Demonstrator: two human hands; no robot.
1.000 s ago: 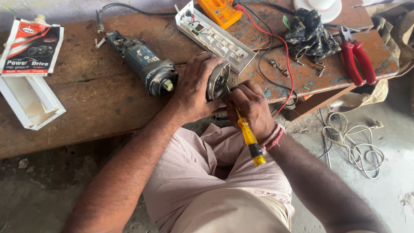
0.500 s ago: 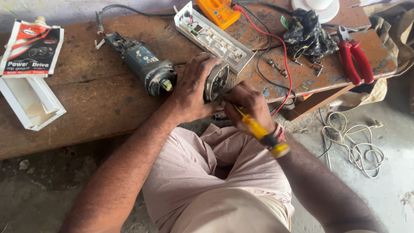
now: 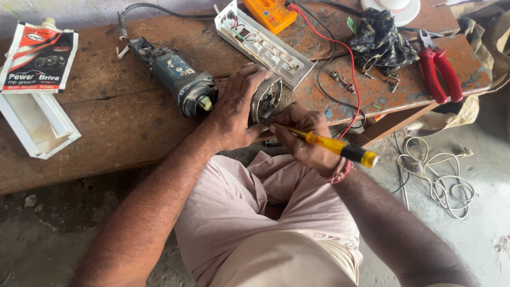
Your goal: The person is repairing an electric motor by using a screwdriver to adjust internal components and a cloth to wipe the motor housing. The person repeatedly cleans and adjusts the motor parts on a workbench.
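Worn wooden bench (image 3: pixel 106 143) over dusty grey concrete floor (image 3: pixel 478 244).

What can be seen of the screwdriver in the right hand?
The screwdriver has a clear yellow handle with a black band and yellow cap at its end. The right hand grips its front part, hiding most of the shaft. It lies nearly level, tip pointing left toward the metal housing that the left hand holds.

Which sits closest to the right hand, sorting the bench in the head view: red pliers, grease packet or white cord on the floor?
From the right hand:
1. Red pliers, on the bench's right end.
2. White cord, on the floor to the right; nearly level with the pliers.
3. Grease packet, far left.
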